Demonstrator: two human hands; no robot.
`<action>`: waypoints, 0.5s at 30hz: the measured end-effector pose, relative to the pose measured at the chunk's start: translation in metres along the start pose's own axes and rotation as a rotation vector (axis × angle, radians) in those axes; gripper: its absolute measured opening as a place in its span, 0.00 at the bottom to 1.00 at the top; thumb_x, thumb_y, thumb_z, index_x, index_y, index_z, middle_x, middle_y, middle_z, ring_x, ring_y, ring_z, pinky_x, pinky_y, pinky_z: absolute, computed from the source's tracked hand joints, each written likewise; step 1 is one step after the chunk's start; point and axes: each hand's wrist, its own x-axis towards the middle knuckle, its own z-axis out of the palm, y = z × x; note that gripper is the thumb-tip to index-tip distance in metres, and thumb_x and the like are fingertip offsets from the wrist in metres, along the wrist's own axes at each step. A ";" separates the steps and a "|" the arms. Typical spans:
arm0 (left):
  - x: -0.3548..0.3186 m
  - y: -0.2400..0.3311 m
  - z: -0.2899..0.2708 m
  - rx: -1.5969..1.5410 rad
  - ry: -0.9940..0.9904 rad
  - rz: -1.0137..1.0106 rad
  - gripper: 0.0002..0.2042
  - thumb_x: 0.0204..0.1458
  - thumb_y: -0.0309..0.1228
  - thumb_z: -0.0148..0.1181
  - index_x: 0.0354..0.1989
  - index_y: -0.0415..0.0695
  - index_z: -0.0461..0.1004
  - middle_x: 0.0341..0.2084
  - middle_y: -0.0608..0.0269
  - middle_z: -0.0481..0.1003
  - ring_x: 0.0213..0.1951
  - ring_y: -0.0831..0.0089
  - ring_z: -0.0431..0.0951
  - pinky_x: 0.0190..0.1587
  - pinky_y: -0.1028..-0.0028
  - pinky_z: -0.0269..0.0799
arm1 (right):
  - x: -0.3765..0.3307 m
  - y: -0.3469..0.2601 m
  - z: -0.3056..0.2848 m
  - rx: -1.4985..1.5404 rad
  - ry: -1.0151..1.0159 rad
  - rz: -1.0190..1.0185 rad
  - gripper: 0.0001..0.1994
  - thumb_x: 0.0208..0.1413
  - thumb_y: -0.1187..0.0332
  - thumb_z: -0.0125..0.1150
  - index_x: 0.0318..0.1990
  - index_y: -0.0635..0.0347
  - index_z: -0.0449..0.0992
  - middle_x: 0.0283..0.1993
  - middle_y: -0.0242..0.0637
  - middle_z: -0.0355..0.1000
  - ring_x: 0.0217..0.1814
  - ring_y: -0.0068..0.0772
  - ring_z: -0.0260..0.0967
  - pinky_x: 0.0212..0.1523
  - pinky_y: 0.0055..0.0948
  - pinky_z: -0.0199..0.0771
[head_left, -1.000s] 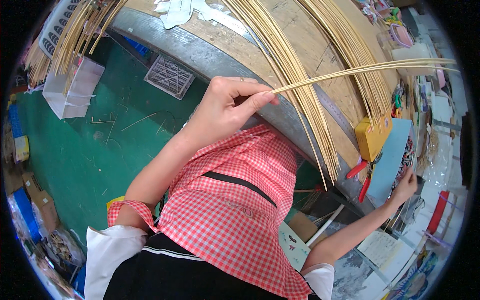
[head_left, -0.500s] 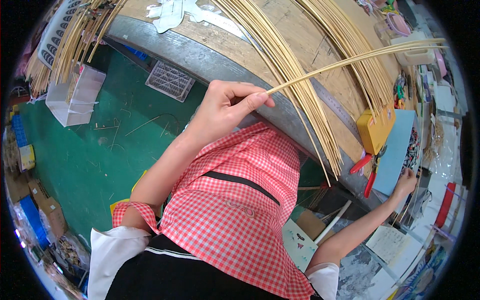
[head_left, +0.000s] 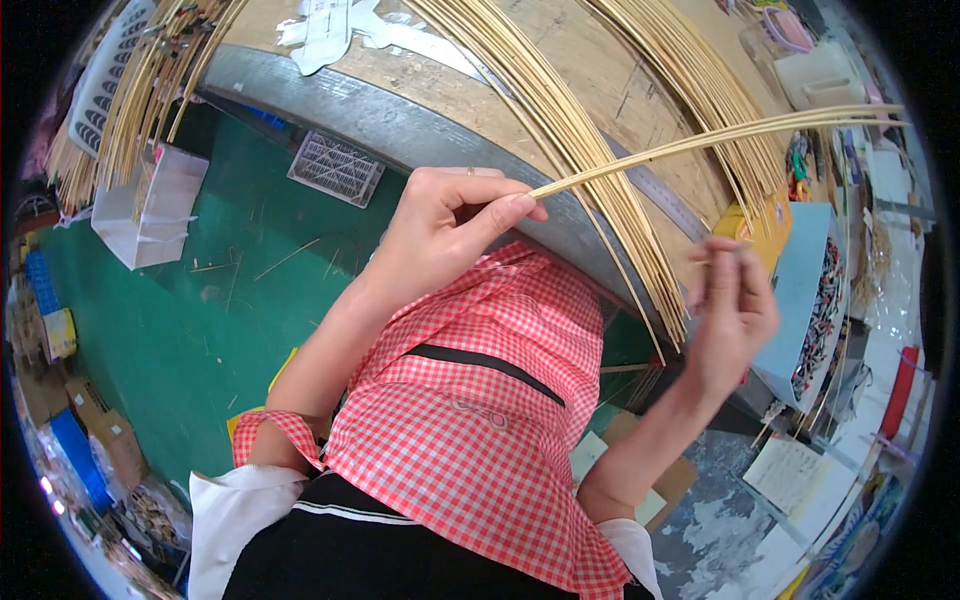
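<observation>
Between the thumb and fingers of my left hand [head_left: 445, 225] is a small bunch of thin bamboo sticks [head_left: 690, 146], pinched near one end and reaching far to the right above the bench. My right hand [head_left: 735, 315] is raised in front of the yellow box [head_left: 775, 228], slightly smeared by motion. Its thumb and fingertips are drawn together; anything in them is too small to name. To its right stands a light blue box [head_left: 780, 325] holding many small dark and red pieces [head_left: 822, 310]. Below the held sticks, a long bundle of bamboo sticks [head_left: 560, 110] overhangs the bench's near edge.
A second bundle of sticks [head_left: 690, 70] lies farther right on the wooden bench [head_left: 430, 95], with a metal ruler [head_left: 668, 203] between bundles. White paper cutouts [head_left: 325, 35] lie far left. A white bin [head_left: 150, 220] and grey crate [head_left: 335, 168] stand left on the green floor.
My right hand has come away from the light blue box, moving left and up toward the bundled sticks. My left hand keeps its pinch on the bamboo sticks, almost in place.
</observation>
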 end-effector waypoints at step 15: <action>-0.006 0.007 0.012 0.003 -0.085 0.096 0.05 0.50 0.25 0.58 0.30 0.37 0.79 0.18 0.60 0.73 0.21 0.75 0.69 0.24 0.75 0.63 | -0.041 0.010 0.056 0.354 -0.109 0.088 0.07 0.55 0.83 0.53 0.41 0.77 0.74 0.31 0.42 0.71 0.21 0.20 0.63 0.21 0.18 0.62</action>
